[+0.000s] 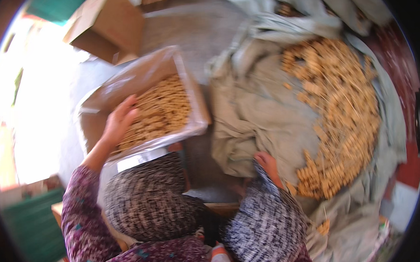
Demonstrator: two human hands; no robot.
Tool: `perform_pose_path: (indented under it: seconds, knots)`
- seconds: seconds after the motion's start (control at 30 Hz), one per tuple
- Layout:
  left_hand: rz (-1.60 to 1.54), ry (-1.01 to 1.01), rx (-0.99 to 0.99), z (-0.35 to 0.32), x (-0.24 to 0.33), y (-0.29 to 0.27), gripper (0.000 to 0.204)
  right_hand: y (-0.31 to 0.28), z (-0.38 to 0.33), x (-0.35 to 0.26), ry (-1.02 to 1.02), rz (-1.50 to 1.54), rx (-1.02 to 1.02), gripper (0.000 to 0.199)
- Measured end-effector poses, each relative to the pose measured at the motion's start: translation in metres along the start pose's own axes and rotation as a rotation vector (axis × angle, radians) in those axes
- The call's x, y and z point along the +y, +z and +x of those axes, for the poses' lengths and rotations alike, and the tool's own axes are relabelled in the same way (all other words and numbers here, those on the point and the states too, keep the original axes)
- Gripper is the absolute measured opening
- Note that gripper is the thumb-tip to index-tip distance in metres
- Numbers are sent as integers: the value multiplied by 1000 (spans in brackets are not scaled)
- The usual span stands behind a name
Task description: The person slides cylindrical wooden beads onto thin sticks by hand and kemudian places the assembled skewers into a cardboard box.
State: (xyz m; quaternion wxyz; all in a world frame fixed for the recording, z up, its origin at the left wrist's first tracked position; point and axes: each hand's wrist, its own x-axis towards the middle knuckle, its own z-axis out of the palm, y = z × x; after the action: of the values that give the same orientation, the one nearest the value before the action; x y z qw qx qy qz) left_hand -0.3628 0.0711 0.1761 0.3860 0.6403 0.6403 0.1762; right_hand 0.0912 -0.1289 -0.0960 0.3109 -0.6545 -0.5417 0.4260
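Note:
My left hand reaches over the left part of a lined cardboard box, its fingers stretched out and nothing visible held in them. Beneath and beside it lie rows of tan, spiral-looking pieces on thin sticks, packed close together. My right hand is low beside my right knee, close to the grey-green cloth. Blur and the knee hide its fingers, so I cannot make out any grip. Right of the cloth's middle spreads a large loose heap of similar tan skewered pieces.
Another cardboard box stands behind the lined one. Pale green sheeting is bunched along the heap's far side. A few stray tan pieces lie at the near right. My knees border the lined box and the cloth. Green slatted crate-like panel at lower left.

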Motion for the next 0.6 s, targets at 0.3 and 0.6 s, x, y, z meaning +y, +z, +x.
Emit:
perform_pose_path:
  seconds: [0.3,0.6]
  knots:
    - [65,390,-404,-14,148,56,51,-53,-62,-43,371,418,262,17]
    - [361,801,-848,-17,215,248,48,-107,-137,7,272,-581,752,17]
